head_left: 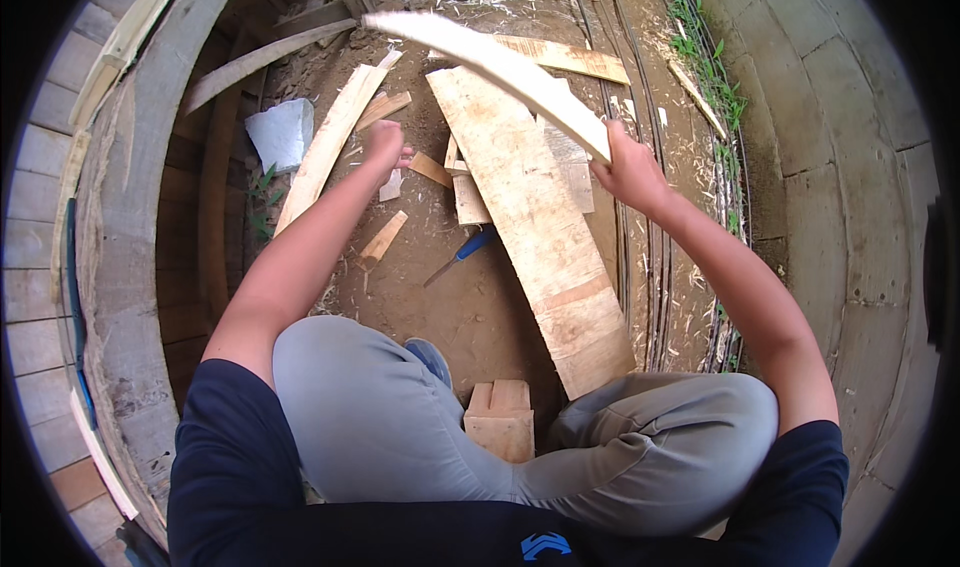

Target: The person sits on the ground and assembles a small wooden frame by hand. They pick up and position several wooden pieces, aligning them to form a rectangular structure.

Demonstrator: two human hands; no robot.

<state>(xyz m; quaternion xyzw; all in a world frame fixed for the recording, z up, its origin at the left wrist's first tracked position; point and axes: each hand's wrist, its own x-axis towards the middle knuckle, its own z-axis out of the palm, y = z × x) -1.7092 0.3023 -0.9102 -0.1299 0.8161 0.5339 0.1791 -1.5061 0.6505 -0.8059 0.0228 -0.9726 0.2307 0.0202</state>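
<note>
My right hand point(635, 172) is closed around the near end of a long, pale wooden strip point(490, 62), raised above the ground and reaching toward the far left. My left hand point(385, 150) is loosely curled in the air, apart from the strip, with nothing visible in it. Beneath the strip a wide wooden board point(535, 227) slopes from a small wooden support point(470, 199) down toward my right knee. A blue-handled screwdriver point(470, 249) lies on the dirt left of the board. Close to my left hand are a long plank point(335, 137) and a small wood offcut point(382, 240).
A concrete block wall point(810, 187) runs along the right, with thin rods point(655, 267) before it. To the left are a concrete ledge point(125, 267) and a pale stone block point(281, 135). Wood shavings litter the ground. A wooden block point(500, 432) sits between my legs.
</note>
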